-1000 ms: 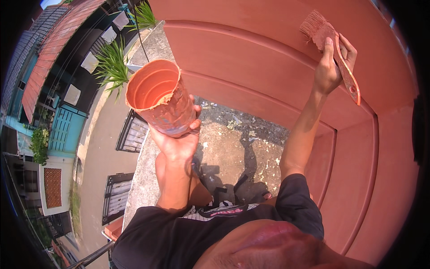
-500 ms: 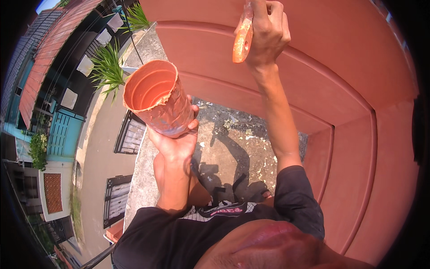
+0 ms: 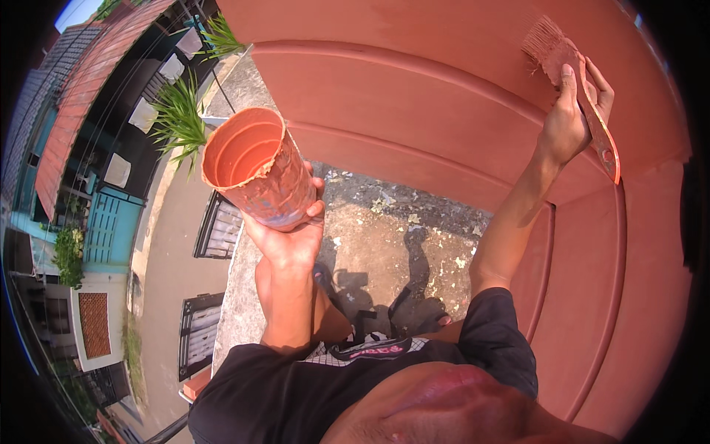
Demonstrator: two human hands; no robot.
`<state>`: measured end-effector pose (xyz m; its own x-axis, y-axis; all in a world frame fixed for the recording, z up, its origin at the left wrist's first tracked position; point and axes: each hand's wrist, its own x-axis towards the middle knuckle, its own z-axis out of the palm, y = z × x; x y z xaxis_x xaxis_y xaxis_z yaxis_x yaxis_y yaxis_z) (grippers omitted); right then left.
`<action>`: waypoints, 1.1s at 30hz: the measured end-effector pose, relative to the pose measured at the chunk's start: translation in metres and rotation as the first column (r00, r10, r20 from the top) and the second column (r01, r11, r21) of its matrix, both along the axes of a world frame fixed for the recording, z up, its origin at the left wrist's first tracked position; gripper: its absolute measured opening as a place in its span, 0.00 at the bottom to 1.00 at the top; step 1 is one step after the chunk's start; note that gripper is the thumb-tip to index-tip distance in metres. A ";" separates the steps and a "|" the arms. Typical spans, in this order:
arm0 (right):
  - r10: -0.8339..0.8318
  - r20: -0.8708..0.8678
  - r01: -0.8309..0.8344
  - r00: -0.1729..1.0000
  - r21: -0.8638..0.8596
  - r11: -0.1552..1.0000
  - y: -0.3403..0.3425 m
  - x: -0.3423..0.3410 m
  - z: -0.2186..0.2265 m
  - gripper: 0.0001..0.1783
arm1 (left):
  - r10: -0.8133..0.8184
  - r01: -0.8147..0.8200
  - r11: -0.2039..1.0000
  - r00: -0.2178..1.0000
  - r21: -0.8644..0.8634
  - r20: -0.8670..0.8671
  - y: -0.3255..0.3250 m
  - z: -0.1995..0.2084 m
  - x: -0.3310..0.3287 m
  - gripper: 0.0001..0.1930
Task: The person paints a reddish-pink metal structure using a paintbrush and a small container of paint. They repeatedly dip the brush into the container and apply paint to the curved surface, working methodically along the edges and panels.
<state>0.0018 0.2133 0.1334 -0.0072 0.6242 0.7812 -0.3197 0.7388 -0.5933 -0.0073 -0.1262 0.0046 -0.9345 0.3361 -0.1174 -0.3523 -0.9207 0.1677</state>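
Note:
My left hand (image 3: 290, 240) cups the base of a paint pot (image 3: 285, 189), its fingers wrapped round the side. The pot is coated in terracotta paint, with a rough crusted rim; its mouth is tilted toward the left and I see ribbed inner walls. At the upper right, my right hand (image 3: 571, 122) grips a paintbrush (image 3: 584, 85) by its handle. The brush's bristles are caked with the same paint and point up and left against the terracotta wall (image 3: 414, 96). Whether the bristle tips touch the wall I cannot tell.
Raised mouldings (image 3: 444, 78) run along the wall and turn down at the right corner. Below me is a concrete ledge (image 3: 384, 222) with paint flecks and my shadow. Past its left edge lie a street (image 3: 174, 244), spiky green plants (image 3: 180, 118) and a turquoise gate (image 3: 111, 229).
My right hand has swept right and slightly down with the paintbrush, whose bristles now show. My left hand holds the paint pot in nearly the same place.

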 end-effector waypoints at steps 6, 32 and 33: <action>-0.346 -0.075 0.354 0.935 0.234 0.905 -0.012 -0.014 0.017 0.12 | -0.002 0.002 1.000 1.000 -0.006 -0.015 0.004 0.002 0.000 0.35; -0.458 -0.275 0.509 0.845 0.156 0.846 0.113 0.073 0.051 0.05 | -0.019 0.019 1.000 0.998 -0.011 -0.052 0.008 0.011 0.009 0.28; -0.503 -0.232 0.546 0.832 0.189 0.816 0.104 0.068 0.054 0.06 | -0.019 0.018 1.000 0.998 -0.010 -0.056 0.008 0.011 0.009 0.28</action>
